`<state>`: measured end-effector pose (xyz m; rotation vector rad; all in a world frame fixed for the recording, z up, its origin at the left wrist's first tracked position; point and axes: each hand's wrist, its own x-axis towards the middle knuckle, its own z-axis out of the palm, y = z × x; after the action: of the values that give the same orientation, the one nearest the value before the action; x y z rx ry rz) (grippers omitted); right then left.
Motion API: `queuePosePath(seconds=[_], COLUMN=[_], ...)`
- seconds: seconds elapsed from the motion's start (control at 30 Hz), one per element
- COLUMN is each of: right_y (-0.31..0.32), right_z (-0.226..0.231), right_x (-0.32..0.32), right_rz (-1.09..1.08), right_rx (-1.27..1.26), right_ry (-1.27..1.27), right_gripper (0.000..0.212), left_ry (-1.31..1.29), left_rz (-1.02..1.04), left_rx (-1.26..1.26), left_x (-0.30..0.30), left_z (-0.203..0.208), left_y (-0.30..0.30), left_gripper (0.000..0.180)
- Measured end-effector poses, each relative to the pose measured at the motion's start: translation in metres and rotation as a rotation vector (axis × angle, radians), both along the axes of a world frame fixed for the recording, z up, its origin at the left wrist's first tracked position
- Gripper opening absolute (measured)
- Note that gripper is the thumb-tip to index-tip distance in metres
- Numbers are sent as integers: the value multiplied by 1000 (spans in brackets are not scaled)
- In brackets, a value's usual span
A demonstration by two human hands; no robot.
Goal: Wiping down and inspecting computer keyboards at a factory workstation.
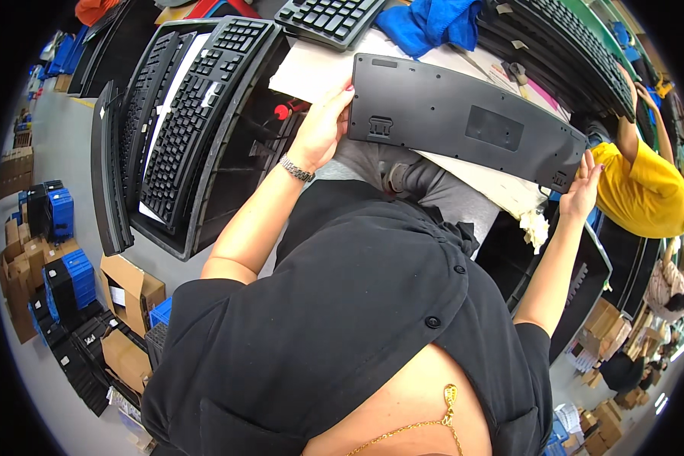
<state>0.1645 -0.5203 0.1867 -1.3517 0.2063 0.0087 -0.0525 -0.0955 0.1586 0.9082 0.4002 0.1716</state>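
Note:
A black computer keyboard [433, 114] is held up in front of me, its underside facing me. A sunken rectangular panel, small screws and folded feet show on that face. Around its left end my left hand [323, 128] is closed, the thumb along the edge. The right end rests in my right hand [581, 186], with the fingers mostly behind it. Below and behind the keyboard lies a pale work surface [471, 171], partly hidden by it.
Left of me, a black crate [197, 220] holds several keyboards [197, 114] on edge. Another keyboard [330, 19] and a blue cloth [433, 26] lie at the back. Stacked keyboards [562, 45] stand at the far right, near a person in a yellow shirt [642, 194]. Cardboard boxes [133, 285] sit on the floor.

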Motion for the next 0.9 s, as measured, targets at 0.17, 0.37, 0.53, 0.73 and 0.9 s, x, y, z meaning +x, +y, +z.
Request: queuePosePath(seconds=[0.17,0.37,0.53,0.73,0.9], right_y=[-4,-16,-16,-1,-6], right_z=[-2,-11,-11,3,2], right_x=[-1,4,5,-2,5], right_rz=[4,36,49,10,56], right_rx=[58,157,149,69,-250], right_ry=[-60,-146,-152,-34,-29], right_gripper=[54,51,52,54,56], left_ry=[-51,-122,-143,-1,46], left_rz=[-24,-20,-39,16,48], left_rx=[-11,-36,-10,17,190], left_x=[-2,-2,-1,-2,-5], left_z=[-15,-8,-15,-7,-12], left_y=[6,2,5,0,3], left_gripper=[48,48,48,48,49])
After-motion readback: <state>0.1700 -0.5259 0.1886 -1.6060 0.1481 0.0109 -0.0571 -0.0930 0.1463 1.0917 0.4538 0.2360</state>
